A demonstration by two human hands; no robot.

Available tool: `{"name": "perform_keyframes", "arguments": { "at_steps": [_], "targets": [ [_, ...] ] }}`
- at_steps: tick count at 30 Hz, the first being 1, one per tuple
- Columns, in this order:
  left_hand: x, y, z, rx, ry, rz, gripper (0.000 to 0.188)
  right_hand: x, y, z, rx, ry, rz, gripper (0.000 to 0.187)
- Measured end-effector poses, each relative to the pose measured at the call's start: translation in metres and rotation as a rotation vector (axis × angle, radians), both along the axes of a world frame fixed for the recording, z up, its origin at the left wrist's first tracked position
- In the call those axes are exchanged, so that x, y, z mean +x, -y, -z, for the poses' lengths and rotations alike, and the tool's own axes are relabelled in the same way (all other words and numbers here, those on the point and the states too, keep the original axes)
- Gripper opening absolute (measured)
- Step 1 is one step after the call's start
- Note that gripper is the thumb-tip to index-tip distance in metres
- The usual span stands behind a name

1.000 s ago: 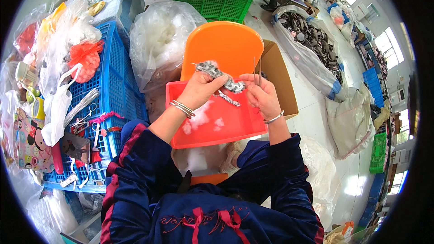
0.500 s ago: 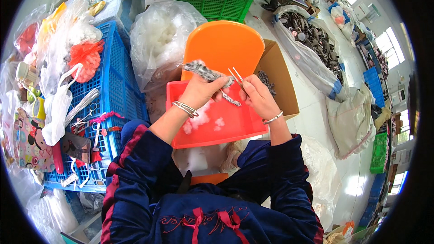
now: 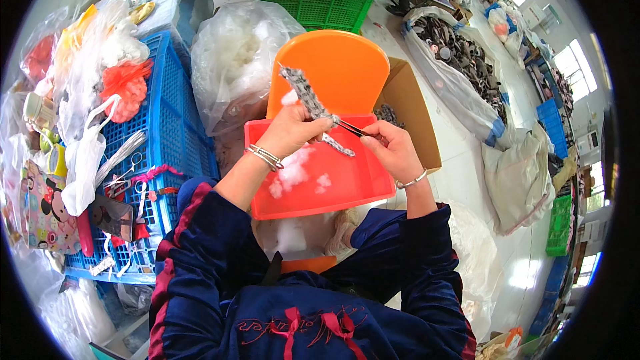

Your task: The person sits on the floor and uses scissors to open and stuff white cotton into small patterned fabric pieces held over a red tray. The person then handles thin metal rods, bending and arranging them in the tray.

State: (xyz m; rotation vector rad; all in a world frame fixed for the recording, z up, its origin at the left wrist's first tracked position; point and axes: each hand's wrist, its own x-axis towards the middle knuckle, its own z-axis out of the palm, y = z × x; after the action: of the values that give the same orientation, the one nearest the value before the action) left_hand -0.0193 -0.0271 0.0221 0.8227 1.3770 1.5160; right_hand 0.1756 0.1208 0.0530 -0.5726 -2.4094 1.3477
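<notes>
My left hand (image 3: 293,131) grips a long grey patterned fabric piece (image 3: 303,91) that sticks up and to the left, with white stuffing showing at its side. My right hand (image 3: 393,150) holds thin dark tweezers (image 3: 352,127) whose tips point left into the fabric piece at my left fingers. Both hands hover over a red plastic tray (image 3: 333,187) on my lap. Bits of white stuffing (image 3: 293,172) lie in the tray.
An orange chair back (image 3: 333,73) stands behind the tray, with a cardboard box (image 3: 410,117) to its right. A clear bag of white stuffing (image 3: 233,60) and a blue crate (image 3: 150,153) with tools and bags stand left. Bags of dark parts (image 3: 460,60) lie at right.
The fabric piece has swung from lying across my hands to pointing up and left. My right hand has lowered the tweezers from upright to point sideways into it.
</notes>
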Motion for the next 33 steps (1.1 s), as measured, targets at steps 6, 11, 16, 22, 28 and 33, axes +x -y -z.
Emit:
{"name": "perform_keyframes", "arguments": {
  "at_steps": [6,11,16,22,28,33],
  "targets": [
    [-0.002,0.0,0.007,-0.037,-0.048,-0.005,0.022,0.0,0.006,-0.011,0.113,0.02,-0.033,0.01],
    [0.0,-0.001,0.007,-0.001,-0.045,0.0,0.021,0.002,0.007,-0.014,0.114,0.03,-0.034,0.009],
    [-0.001,0.002,0.0,0.016,-0.039,0.003,0.017,0.002,0.007,-0.017,0.142,0.029,-0.035,0.009],
    [-0.005,0.004,-0.004,0.002,-0.092,0.019,0.018,0.005,0.007,-0.018,0.171,0.029,-0.021,0.009],
    [-0.007,0.005,-0.003,-0.009,-0.261,0.04,0.021,0.007,0.007,-0.018,0.231,0.023,-0.036,0.009],
    [0.0,0.004,-0.004,0.054,-0.19,-0.003,0.022,0.008,0.009,-0.021,0.23,0.021,-0.037,0.008]
  ]
}}
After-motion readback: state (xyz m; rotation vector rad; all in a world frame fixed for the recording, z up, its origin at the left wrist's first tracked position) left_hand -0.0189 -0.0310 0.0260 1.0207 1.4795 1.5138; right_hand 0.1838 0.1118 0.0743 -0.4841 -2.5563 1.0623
